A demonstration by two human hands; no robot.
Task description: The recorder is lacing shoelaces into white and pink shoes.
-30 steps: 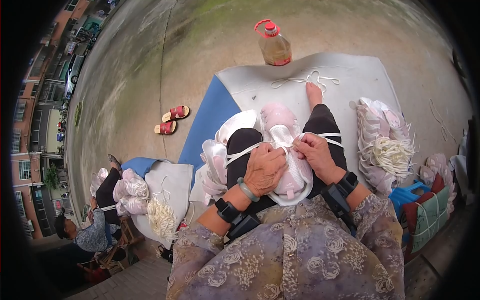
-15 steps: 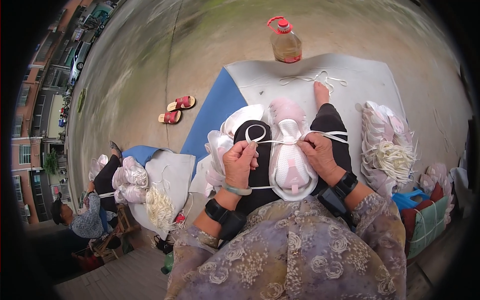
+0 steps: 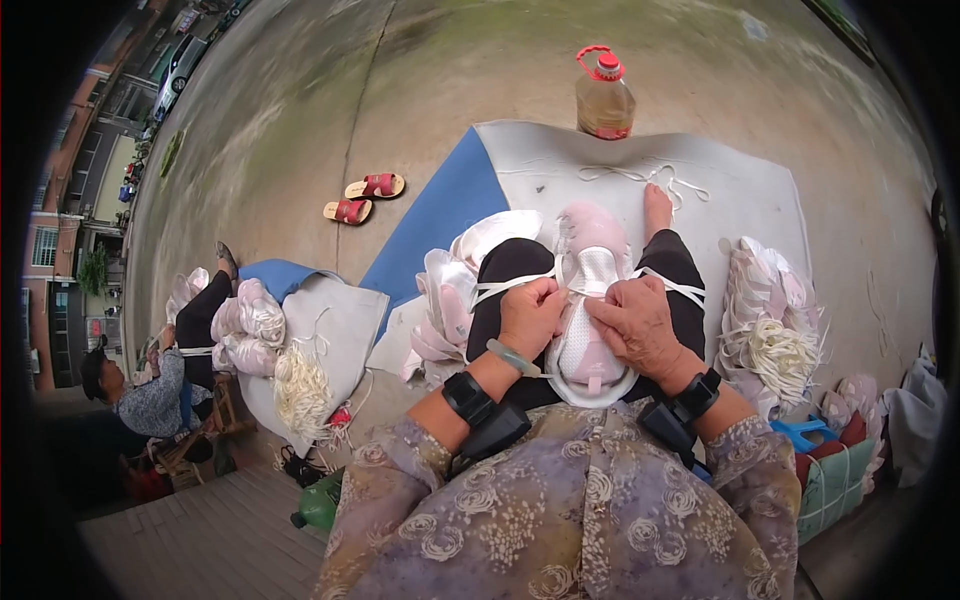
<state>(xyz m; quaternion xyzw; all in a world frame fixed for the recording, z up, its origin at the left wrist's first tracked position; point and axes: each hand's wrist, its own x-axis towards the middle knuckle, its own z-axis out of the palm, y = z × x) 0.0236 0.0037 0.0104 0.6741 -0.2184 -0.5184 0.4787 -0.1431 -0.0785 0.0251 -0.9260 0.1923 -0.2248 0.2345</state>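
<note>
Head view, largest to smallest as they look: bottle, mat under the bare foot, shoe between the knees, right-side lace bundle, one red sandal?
1. Mat
2. Shoe
3. Bottle and lace bundle: too alike to rank
4. Red sandal

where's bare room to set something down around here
Bare concrete lies between the red sandals and the bottle; the mat has a gap between the bare foot and right shoe pile. It's crowded around the shoe, between left hand and right hand.
</note>
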